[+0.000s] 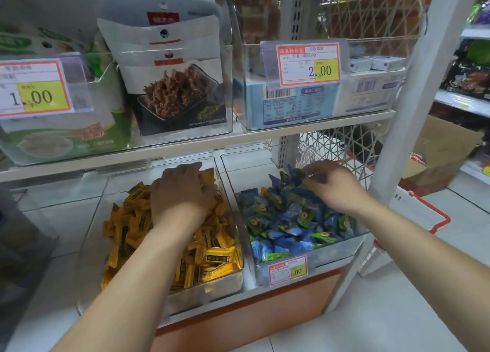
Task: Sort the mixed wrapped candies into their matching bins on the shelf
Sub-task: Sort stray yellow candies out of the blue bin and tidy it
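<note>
Left hand (183,192) is lying palm down, bare forearm extending forward, fingertips dipping out of sight; grip undetermined. Right hand (332,186) is reaching in from the right, wrist bent, fingertips pinching a blue-green candy (298,175). Hands are sitting well apart.

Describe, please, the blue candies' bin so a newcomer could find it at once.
On the lowest level of the white shelf unit, two clear bins sit side by side. Take the right bin, under the right hand: unlike its yellow-filled neighbour, it holds blue-green wrappers and bears a price tag.
</note>
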### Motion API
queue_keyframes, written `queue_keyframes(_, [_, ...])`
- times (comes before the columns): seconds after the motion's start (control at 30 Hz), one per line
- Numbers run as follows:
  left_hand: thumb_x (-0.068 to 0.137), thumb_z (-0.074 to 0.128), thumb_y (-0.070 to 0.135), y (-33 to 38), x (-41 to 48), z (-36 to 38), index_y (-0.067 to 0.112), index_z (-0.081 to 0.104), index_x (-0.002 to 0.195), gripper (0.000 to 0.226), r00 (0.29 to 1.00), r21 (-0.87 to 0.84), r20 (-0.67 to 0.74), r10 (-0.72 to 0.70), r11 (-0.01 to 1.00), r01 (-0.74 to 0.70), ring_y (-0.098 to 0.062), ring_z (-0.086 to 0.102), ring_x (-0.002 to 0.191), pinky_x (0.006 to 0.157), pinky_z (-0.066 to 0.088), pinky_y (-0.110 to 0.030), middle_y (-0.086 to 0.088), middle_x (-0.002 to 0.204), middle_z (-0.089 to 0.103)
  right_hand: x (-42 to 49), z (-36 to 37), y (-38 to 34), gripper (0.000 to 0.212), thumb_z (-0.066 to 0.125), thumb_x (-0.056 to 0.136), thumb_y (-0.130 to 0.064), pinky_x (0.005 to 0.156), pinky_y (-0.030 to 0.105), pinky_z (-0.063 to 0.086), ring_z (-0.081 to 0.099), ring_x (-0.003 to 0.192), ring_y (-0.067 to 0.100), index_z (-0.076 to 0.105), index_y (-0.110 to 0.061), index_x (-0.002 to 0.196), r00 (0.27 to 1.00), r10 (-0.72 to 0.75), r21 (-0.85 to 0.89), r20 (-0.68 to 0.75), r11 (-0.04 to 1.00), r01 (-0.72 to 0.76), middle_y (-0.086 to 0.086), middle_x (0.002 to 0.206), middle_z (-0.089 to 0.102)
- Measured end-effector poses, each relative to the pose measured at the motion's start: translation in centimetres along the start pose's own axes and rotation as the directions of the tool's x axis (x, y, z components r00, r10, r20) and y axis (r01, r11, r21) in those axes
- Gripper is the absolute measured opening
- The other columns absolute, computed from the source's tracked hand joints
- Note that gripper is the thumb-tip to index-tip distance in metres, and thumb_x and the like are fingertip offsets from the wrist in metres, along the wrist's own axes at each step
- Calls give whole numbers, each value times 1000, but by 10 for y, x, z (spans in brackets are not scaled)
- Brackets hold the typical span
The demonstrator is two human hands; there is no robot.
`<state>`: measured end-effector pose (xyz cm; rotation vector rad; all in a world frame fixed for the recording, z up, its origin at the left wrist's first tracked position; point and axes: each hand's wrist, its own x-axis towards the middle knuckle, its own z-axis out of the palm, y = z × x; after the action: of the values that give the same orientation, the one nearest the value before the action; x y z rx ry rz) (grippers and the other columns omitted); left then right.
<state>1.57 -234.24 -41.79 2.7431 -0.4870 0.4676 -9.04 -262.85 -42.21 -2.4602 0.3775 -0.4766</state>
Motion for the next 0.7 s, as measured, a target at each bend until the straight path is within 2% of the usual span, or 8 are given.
queue_keyframes(0.1, [88, 55, 61, 17, -3, 8, 37, 44, 142, 60, 984, -200, 84, 156, 970, -136, -20, 40, 136, 111, 37, -40, 7, 147, 47, 28, 21, -13, 28, 61, 96, -28, 86, 21, 42, 61, 105, 9, 67, -28, 123, 977, -54, 25, 207, 998, 50, -12, 115, 64])
queue_keyframes(0.17, [87, 52, 64, 25, -9, 18, 36, 46, 141, 62, 943, -201, 163, 291, 945, -257, -18, 33, 141, 116, 28, -38, 9, 151, 41, 47, 40, -21, 32, 57, 99, -25, 92, 20, 39, 59, 115, 9, 63, -27, 130, 927, -84, 14, 366, 996, 85, -8, 129, 64])
queue_keyframes(0.27, [84, 41, 63, 26, -10, 26, 32, 59, 130, 58, 917, -209, 205, 342, 931, -300, -19, 34, 139, 116, 27, -38, 8, 149, 44, 73, 67, -24, 40, 55, 97, -18, 93, 21, 39, 54, 124, 15, 58, -26, 136, 867, -30, -118, 498, 988, 102, -3, 140, 56])
queue_keyframes(0.33, [83, 41, 61, 21, -9, 29, 31, 63, 123, 54, 917, -242, 192, 350, 922, -302, -19, 36, 135, 114, 28, -38, 8, 145, 48, 86, 80, -22, 40, 55, 96, -16, 96, 25, 40, 52, 125, 20, 59, -23, 136, 826, 32, -220, 562, 969, 113, 2, 142, 54])
queue_keyframes(0.43, [84, 44, 63, 16, -6, 32, 34, 62, 124, 52, 918, -265, 184, 351, 917, -298, -16, 35, 134, 112, 25, -35, 13, 144, 48, 93, 88, -18, 31, 54, 96, -16, 92, 30, 46, 58, 114, 24, 68, -18, 123, 821, 62, -288, 568, 949, 127, 7, 133, 60])
queue_keyframes(0.5, [83, 43, 65, 16, -5, 33, 36, 61, 124, 53, 918, -268, 193, 348, 918, -292, -15, 33, 135, 112, 24, -34, 15, 145, 46, 93, 87, -16, 25, 57, 94, -18, 87, 34, 53, 64, 99, 24, 74, -8, 110, 826, 77, -313, 559, 942, 124, 11, 118, 69])
queue_keyframes(0.57, [86, 48, 63, 16, -4, 32, 37, 60, 125, 48, 916, -270, 202, 348, 918, -289, -16, 34, 136, 112, 25, -34, 14, 145, 46, 91, 82, -15, 24, 60, 92, -19, 87, 39, 57, 67, 92, 25, 76, -3, 102, 833, 95, -333, 545, 936, 111, 13, 106, 73])
queue_keyframes(0.7, [90, 51, 60, 18, -7, 26, 35, 57, 130, 47, 927, -301, 184, 327, 917, -264, -16, 40, 133, 105, 30, -29, 11, 142, 49, 80, 67, -14, 16, 66, 88, -16, 76, 30, 55, 66, 84, 20, 77, -5, 90, 916, 56, -291, 397, 954, 68, 9, 94, 73])
